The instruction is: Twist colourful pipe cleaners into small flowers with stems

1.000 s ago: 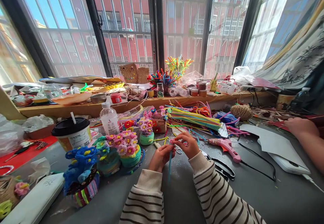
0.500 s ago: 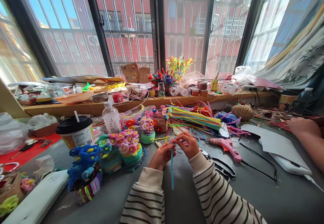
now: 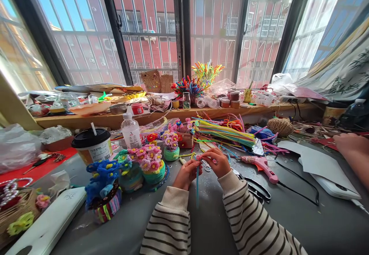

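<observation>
My left hand (image 3: pixel 186 173) pinches a small pink flower (image 3: pixel 197 158), from which a light blue pipe cleaner (image 3: pixel 197 189) hangs straight down over the grey table. The fingertips of my right hand (image 3: pixel 216 162) are closed on the same pink flower from the other side. Just behind my hands lie small scissors (image 3: pixel 206 166) and a bundle of coloured pipe cleaners (image 3: pixel 225 133). To the left stand a green pot of pink flowers (image 3: pixel 154 172) and a striped pot with blue flowers (image 3: pixel 106 207).
A pink glue gun (image 3: pixel 263 166) with a black cord and black-handled pliers (image 3: pixel 256 189) lie to the right. A lidded cup (image 3: pixel 93 147) and a bottle (image 3: pixel 131 132) stand at the left. Another person's hand (image 3: pixel 353 147) rests at the far right.
The whole view has shifted slightly, so things appear a little further right. My fingers have turned a little around the pink flower, still held by both hands.
</observation>
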Available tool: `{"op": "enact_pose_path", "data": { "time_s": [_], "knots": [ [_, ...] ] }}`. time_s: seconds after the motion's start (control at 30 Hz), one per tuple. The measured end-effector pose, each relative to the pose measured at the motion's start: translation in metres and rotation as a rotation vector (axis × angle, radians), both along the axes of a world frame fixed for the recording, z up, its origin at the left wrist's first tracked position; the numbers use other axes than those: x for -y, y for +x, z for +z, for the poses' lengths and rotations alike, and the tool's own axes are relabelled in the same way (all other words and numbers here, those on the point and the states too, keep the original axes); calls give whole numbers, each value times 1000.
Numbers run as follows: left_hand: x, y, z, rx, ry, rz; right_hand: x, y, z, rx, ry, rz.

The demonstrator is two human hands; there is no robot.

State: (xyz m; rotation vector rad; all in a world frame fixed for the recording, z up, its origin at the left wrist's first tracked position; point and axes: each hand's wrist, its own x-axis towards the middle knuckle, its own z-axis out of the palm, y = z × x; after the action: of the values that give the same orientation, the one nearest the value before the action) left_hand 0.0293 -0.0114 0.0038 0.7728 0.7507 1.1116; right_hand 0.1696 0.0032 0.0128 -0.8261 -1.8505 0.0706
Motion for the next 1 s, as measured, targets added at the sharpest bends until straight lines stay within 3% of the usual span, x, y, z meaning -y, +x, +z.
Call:
{"op": "enact_pose_path", "data": {
  "time_s": [0.2,0.47,0.8,1.0],
  "knots": [
    [1,0,1,-100,27,38,0,0,-2,0,-26,2],
    [-1,3,-1,-305,194,60,-1,-2,-1,19,-84,61],
    [-1,4,-2,-303,268,103,-2,-9,-9,20,-75,-15],
    [-3,2,-5,-277,190,87,-2,-13,-11,-66,-110,27]
  ]
}}
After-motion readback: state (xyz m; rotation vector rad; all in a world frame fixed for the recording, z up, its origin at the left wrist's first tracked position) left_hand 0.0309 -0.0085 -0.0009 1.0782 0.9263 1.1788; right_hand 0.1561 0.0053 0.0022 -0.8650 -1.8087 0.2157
